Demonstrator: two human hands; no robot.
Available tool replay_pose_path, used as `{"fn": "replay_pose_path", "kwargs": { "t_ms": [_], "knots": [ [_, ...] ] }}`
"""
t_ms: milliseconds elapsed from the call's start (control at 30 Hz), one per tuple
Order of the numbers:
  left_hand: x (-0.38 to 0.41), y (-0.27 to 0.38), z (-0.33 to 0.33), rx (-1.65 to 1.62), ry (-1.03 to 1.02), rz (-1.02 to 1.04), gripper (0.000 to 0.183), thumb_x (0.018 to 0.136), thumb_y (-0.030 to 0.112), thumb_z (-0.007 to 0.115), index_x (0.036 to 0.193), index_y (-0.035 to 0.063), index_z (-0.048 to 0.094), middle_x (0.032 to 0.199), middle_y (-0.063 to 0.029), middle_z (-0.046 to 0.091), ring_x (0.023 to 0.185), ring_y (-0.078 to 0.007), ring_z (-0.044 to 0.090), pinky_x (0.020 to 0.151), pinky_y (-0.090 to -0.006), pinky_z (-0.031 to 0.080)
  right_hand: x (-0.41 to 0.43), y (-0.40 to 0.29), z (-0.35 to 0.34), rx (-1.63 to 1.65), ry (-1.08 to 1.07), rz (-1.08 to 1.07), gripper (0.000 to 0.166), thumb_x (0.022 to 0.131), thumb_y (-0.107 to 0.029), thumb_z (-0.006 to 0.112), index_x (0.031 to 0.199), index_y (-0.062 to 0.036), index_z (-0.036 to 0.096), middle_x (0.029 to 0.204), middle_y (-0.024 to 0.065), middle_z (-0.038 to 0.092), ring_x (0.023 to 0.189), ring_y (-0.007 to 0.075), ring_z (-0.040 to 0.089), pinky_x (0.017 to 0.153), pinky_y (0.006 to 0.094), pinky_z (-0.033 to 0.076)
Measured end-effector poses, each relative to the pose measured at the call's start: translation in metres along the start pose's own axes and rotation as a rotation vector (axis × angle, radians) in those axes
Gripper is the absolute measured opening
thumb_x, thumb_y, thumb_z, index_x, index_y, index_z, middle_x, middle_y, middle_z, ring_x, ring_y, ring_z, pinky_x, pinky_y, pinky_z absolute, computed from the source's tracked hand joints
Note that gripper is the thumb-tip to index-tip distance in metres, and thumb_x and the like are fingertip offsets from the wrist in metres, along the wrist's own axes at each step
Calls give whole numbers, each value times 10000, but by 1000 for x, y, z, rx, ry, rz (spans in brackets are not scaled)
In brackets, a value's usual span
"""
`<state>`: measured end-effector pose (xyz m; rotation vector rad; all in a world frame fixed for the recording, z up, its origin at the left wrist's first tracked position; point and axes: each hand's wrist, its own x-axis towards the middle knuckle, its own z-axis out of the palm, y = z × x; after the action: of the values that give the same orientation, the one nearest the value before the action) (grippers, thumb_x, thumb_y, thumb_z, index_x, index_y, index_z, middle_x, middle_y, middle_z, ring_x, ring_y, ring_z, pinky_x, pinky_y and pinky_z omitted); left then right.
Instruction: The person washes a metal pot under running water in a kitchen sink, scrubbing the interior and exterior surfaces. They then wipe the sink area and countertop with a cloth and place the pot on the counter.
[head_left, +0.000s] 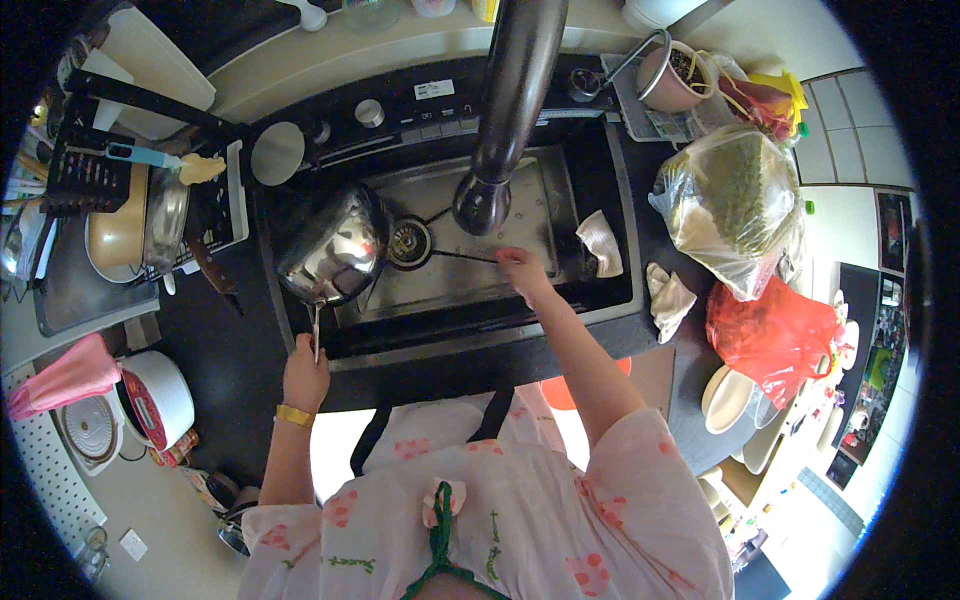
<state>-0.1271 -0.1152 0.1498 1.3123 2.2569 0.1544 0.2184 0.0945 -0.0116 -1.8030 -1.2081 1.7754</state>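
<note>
My left hand (306, 371) grips the handle of a shiny metal pan (337, 247). The pan is tilted over the left part of a dark sink (450, 296), its polished surface facing me. Just below the head of the thick dark faucet (484, 202) is my right hand (521, 271), over the basin. Its fingers look curled and blurred, and I cannot make out anything in them. Beside the pan shows the round drain strainer (409, 241). A pale folded cloth (600, 244) hangs at the sink's right wall.
Left of the sink stands a black dish rack (142, 176) with a knife (210, 262) and bowls. A white rice cooker (157, 401) is nearer me. On the right counter are a crumpled cloth (669, 300), a clear plastic bag (731, 199) and a red bag (772, 330).
</note>
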Motion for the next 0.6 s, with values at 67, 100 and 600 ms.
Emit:
{"fn": "replay_pose_path", "kwargs": {
  "t_ms": [67,100,600],
  "knots": [
    [4,-1,4,4,7,-16,229,869,114,551,1053,29,446,853,-266,619,796,-459,596,679,-527,468,13,5,15,-207,-65,-200,224,855,-197,610,1050,-101,667,960,112,676,825,252,633,723,357,491],
    [5,0,7,15,7,-35,227,868,115,552,1048,27,446,849,-265,619,794,-457,596,678,-525,470,19,5,23,-347,-84,-232,222,846,-193,617,1044,-106,668,970,142,677,842,280,646,729,371,497],
    [23,2,22,-28,-56,-143,227,867,117,562,1043,13,462,863,-258,625,788,-443,608,683,-505,495,90,-15,153,-1494,-65,-666,185,764,-172,594,913,-142,700,1015,54,640,1004,210,586,902,391,399]
  ]
}}
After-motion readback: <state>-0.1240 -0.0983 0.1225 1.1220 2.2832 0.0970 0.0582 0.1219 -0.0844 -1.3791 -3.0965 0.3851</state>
